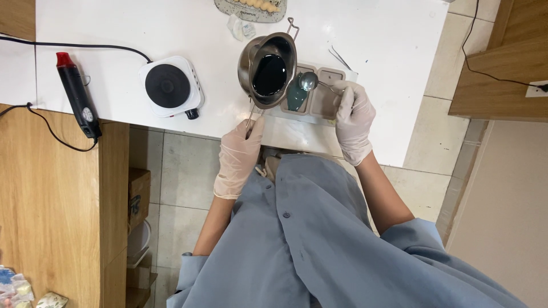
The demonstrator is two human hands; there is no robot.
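Gloves cover both of my hands in the head view, thin and pale. My left hand point(240, 154), in the middle of the frame, is closed around the thin handle of a metal pouring pot point(268, 69). The pot is tilted over the table, and a dark, shiny liquid point(269, 75) fills the inside. The lip of the pot is just above a grey mould tray point(321, 100) with several rectangular cells.

My right hand point(354, 117), right of the centre, is closed with the fingers on the handle of a metal spoon point(309, 81). The bowl of the spoon is over the left cell of the tray, just beside the lip of the pot. This cell holds dark green liquid point(295, 97), and the cells to the right of it look grey and dry.

The white table point(394, 45) takes the upper part of the frame. On it, left of the pot, there is a small white electric hot plate point(170, 85) with 1 round black surface. Further left, at the edge of the table, lies a black heat gun point(78, 97) with a red tip and a black cable. Thin metal tweezers point(341, 58) lie above the tray. At the upper edge I see part of a speckled tray point(251, 8) with small pale round pieces. My blue-grey shirt point(319, 239) fills the lower part of the frame, above a tiled floor point(182, 177).
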